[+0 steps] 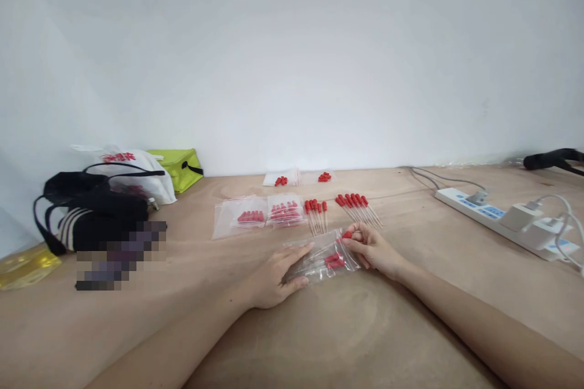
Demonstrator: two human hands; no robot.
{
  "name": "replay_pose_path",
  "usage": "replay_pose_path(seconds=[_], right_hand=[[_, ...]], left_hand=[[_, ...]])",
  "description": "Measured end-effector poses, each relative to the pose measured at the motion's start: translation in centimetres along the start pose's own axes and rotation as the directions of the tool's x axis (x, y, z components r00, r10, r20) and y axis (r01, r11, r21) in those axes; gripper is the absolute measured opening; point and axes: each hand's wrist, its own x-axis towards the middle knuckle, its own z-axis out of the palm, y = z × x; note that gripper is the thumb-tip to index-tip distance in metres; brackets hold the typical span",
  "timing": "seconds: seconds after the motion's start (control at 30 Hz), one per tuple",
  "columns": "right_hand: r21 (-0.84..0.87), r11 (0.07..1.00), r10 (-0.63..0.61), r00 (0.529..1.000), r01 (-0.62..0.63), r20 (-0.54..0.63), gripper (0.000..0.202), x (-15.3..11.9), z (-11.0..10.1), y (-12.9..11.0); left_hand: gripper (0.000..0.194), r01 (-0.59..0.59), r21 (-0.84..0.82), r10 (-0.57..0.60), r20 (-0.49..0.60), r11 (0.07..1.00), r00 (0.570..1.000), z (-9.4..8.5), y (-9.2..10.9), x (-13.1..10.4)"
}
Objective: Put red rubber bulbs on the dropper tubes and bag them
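A clear zip bag (314, 264) with several red-tipped sticks in it lies on the table in front of me. My left hand (278, 276) rests on the bag's left end, thumb and fingers apart. At the bag's right end, my right hand (367, 247) pinches a red-tipped stick (347, 235) by its red end; the rest of that stick is hard to make out against the plastic. Just behind the bag are a small group of red-tipped sticks (314, 208) and a fanned group (358, 203) to its right.
Filled bags (285, 209) lie behind my left hand, with two small bags (280, 180) of red pieces near the wall. A power strip (493, 216) with cables is at right; black (104, 213) and green bags (180, 164) are at left.
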Motion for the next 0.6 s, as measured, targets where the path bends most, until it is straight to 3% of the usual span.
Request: replay_pose_path(seconds=[0.27,0.4,0.6], right_hand=[[-0.226,0.973,0.062,0.995,-0.045,0.072,0.030,0.20,0.26,0.57],[-0.198,0.980,0.054,0.986,-0.023,0.157,0.033,0.25,-0.08,0.52],[-0.150,0.987,0.055,0.998,-0.053,0.010,0.027,0.65,-0.41,0.49]], left_hand=[[0.053,0.001,0.009,-0.001,0.002,1.000,1.000,0.05,-0.04,0.07],[0.047,-0.027,0.013,0.027,0.015,1.000,1.000,0.00,0.00,0.17],[0.041,-0.028,0.010,0.028,0.025,1.000,0.999,0.04,-0.13,0.27]])
